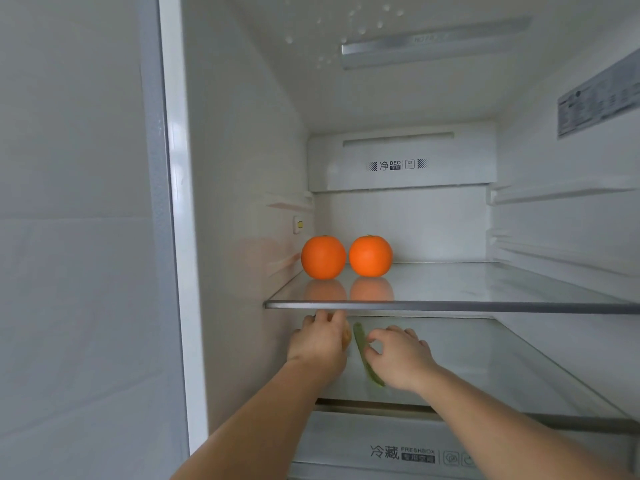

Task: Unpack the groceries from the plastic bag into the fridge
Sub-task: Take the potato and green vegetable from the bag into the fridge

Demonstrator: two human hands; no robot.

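While both hands work inside the white fridge interior [242,168], the task stands partly complete. Two round orange fruits [323,257] sit side by side, just apart, at the rear left of the upper glass shelf [485,289], so that part of the unpacking is done. The left hand [317,342] is under the front edge of the upper shelf, at the left of the lower glass shelf [485,358], with its fingers curled round a small yellowish-orange item [346,337]; only a sliver of that item shows past the hand, so its kind cannot be told. The left grip is judged to be clamped on it. The right hand [398,358] is just beside it, thumb and fingers pinching a long thin green vegetable [363,355] that lies lengthwise on the lower shelf, running front to back between the two hands. The right grip is therefore clamped on the vegetable. Both items appear to be in the step of being set down. The plastic bag is not in view, so the number of groceries left to unpack cannot be told. A white drawer marked FRESHBOX [381,452] lies below the lower shelf.
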